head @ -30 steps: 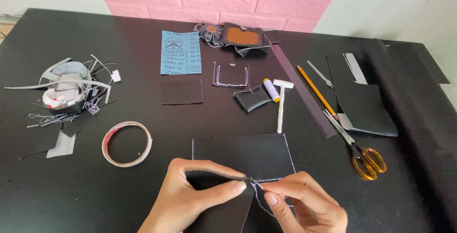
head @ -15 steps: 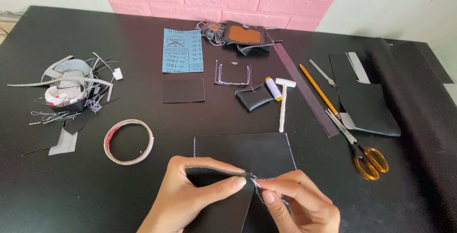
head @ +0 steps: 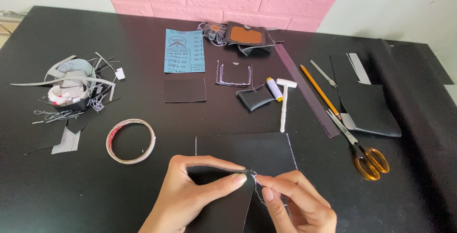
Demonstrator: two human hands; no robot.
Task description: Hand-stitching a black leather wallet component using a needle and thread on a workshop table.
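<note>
One scissors (head: 366,154), one tape ring (head: 130,140)

The left hand (head: 190,197) is palm-down, with thumb and forefinger pinched together. The right hand (head: 297,204) meets it fingertip to fingertip, fingers curled and pinching.

— What of the person shows in the head view?

— Only two bare hands, the left hand (head: 195,195) and the right hand (head: 297,204), cut off by the lower edge below the ring of tape (head: 130,140).

— Anything worn?

— Nothing visible. No sleeves, gloves, rings, watch or bracelets reach into view; the left forearm, down and to the right of the tape ring, is bare as far as it shows.

— And the fingers?

— Slim, with short, neatly trimmed nails carrying no visible polish. The nails on the left thumb and right forefinger, both right of the tape ring, show most clearly.
</note>
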